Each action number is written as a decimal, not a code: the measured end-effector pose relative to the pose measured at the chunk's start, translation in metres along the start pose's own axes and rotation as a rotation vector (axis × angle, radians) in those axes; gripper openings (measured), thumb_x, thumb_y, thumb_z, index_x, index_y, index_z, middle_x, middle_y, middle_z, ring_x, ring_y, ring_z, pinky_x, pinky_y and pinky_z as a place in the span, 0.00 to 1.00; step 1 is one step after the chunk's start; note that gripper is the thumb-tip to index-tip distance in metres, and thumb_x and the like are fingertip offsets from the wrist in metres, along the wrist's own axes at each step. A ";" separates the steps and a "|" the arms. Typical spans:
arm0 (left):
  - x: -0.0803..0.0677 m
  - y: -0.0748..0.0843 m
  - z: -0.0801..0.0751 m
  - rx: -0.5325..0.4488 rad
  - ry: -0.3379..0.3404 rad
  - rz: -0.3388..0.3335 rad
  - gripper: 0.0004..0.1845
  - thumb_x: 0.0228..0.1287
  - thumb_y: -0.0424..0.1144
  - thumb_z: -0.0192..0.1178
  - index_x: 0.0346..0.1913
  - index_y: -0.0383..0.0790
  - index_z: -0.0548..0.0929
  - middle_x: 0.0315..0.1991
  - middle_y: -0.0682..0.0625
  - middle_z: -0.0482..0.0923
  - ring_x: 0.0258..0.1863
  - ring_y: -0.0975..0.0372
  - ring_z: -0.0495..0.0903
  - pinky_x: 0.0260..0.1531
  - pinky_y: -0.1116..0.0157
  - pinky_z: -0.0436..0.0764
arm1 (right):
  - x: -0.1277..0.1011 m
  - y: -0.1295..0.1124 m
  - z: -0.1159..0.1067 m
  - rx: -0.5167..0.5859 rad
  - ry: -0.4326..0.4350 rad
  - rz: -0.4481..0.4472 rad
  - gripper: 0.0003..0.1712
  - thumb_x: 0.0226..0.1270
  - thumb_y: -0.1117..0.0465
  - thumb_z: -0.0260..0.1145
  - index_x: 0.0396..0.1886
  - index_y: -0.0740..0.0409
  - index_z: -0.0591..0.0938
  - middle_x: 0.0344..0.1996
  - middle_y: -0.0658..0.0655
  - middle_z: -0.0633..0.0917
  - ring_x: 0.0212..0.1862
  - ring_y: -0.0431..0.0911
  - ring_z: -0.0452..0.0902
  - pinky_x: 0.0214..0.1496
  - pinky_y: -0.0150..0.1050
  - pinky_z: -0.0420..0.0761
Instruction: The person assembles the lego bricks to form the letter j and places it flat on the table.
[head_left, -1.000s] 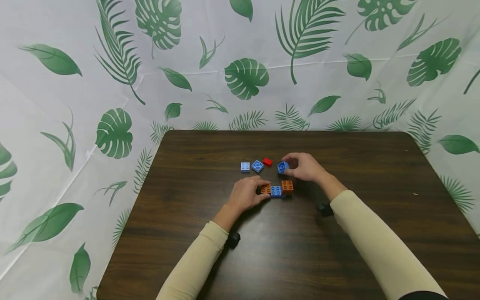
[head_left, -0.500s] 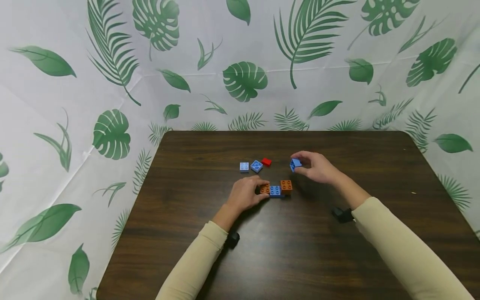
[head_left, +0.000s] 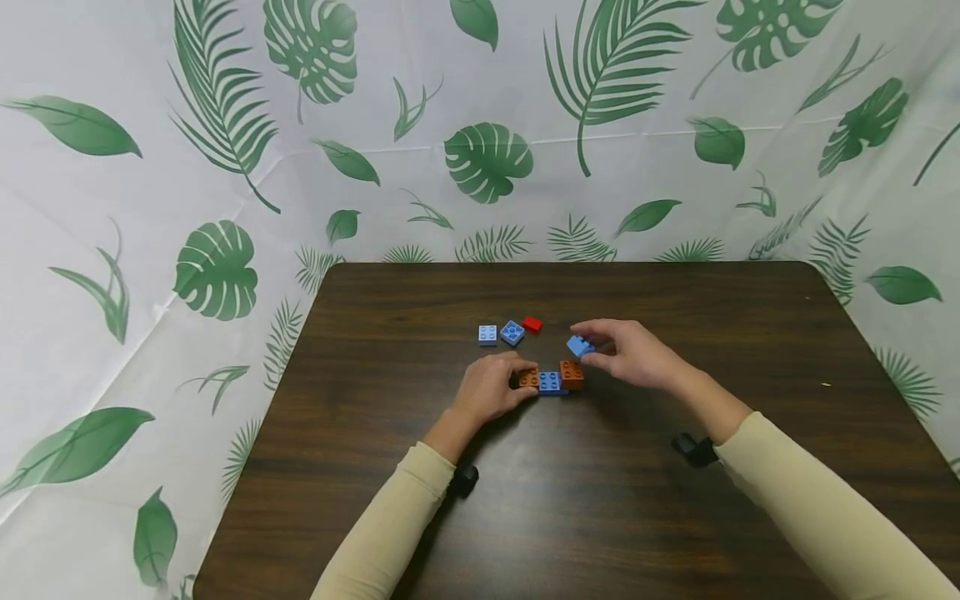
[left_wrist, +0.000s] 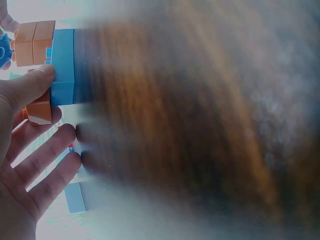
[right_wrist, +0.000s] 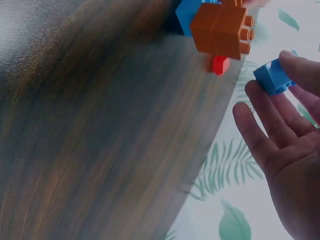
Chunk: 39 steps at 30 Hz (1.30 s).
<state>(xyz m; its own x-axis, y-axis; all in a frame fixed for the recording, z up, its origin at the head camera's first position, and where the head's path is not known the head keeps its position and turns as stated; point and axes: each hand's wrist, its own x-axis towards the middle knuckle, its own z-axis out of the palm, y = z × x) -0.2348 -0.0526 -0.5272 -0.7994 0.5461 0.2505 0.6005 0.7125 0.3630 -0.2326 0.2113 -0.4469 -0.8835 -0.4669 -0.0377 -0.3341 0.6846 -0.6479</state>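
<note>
At frame centre, the right hand (head_left: 633, 357) pinched a blue brick (head_left: 578, 345) above the row (head_left: 552, 379); the left hand (head_left: 491, 389) gripped the row's left end.

My right hand (head_left: 630, 354) hovers just above the brick row (head_left: 552, 379), pinching a blue brick (head_left: 579, 345), and my left hand (head_left: 491, 389) blocks the row's left end. Behind the row, three loose bricks (head_left: 510, 330) crowd the far-left approach. The table (head_left: 675, 517) lies open to the right, along the far edge, and in front between my sleeves.
</note>
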 end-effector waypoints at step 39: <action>-0.043 0.003 -0.018 -0.040 -0.051 0.053 0.21 0.57 0.54 0.71 0.53 0.54 0.87 0.35 0.62 0.79 0.28 0.70 0.73 0.28 0.68 0.74 | -0.043 -0.060 0.047 -0.277 0.021 -0.064 0.24 0.62 0.63 0.72 0.60 0.58 0.81 0.49 0.53 0.80 0.48 0.51 0.79 0.51 0.50 0.79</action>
<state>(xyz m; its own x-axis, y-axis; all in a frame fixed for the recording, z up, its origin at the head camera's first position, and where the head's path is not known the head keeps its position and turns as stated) -0.1987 -0.0816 -0.5208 -0.7635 0.6055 0.2245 0.6402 0.6639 0.3865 -0.1590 0.1643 -0.4420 -0.8633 -0.5046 0.0138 -0.4640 0.7824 -0.4154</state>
